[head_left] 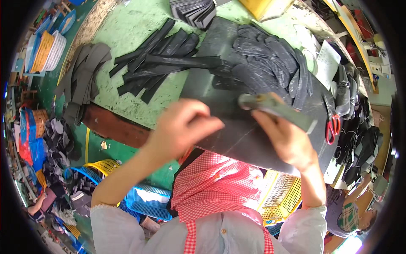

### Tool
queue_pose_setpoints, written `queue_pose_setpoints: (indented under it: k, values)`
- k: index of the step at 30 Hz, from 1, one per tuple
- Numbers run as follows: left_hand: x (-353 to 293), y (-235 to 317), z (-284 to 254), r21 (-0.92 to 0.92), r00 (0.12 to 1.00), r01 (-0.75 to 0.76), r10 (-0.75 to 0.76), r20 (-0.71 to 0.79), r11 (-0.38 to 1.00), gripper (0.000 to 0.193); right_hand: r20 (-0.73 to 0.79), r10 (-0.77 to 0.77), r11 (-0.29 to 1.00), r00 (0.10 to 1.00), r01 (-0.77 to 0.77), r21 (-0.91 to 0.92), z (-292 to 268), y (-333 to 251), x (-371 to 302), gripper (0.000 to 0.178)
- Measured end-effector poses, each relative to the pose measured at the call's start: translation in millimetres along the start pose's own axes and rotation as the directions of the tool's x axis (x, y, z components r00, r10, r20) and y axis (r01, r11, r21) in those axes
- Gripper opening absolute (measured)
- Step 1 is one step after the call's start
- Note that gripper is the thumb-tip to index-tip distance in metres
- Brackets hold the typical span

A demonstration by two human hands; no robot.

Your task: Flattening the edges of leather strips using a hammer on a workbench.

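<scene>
My left hand (184, 125) hovers over the table's near edge, slightly blurred, its fingers curled and pressed together. Whatever lies in that pinch, if anything, is too small or hidden to make out. In my right hand (292, 142) is a flat grey-green tool with a round metal end (287, 111), held above the black work board (237, 131). Beyond it lies a heap of dark rounded pieces (270, 55). Long black strips (165, 61) are spread crosswise on the green table top (122, 31), to the heap's left.
Red-handled scissors (333, 129) rest at the board's right edge. Grey strips (82, 76) drape over the left table edge. A stack of dark pieces (193, 10) and a yellow container (266, 7) stand at the back. Blue (148, 201) and yellow baskets (289, 197) sit below the table.
</scene>
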State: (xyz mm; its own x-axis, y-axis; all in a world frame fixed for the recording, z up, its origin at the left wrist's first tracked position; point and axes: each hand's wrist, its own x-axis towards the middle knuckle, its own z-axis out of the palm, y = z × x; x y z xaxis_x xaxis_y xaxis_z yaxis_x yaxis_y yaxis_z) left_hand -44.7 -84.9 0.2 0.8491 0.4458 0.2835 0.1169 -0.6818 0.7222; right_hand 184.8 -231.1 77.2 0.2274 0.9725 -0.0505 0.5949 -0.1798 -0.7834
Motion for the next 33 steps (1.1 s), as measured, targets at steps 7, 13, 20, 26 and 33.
queue_pose_setpoints:
  k: [7,13,20,26,33]
  values:
    - [78,-5,-8,0.306,0.963,-0.226,0.258,-0.07,0.925,0.035,-0.227,0.299,0.951,0.927,-0.308,-0.005,-54,33,-77,0.019]
    - [131,23,79,0.239,0.871,-0.489,0.484,0.085,0.839,0.028,-0.21,0.236,0.971,0.949,-0.238,0.015,-54,26,-92,0.011]
    - [63,51,41,-0.015,0.863,-0.378,0.358,0.356,0.926,0.014,0.014,0.278,0.955,0.96,-0.278,0.1,-53,22,-131,0.016]
    - [57,48,43,0.0,0.8,-0.478,0.435,0.413,0.878,0.031,0.307,0.053,0.998,0.95,-0.038,-0.055,-23,16,-115,0.021]
    - [55,47,61,0.018,0.901,-0.339,0.319,0.294,0.941,0.038,0.283,0.123,0.99,0.951,-0.096,-0.106,-16,12,-120,0.019]
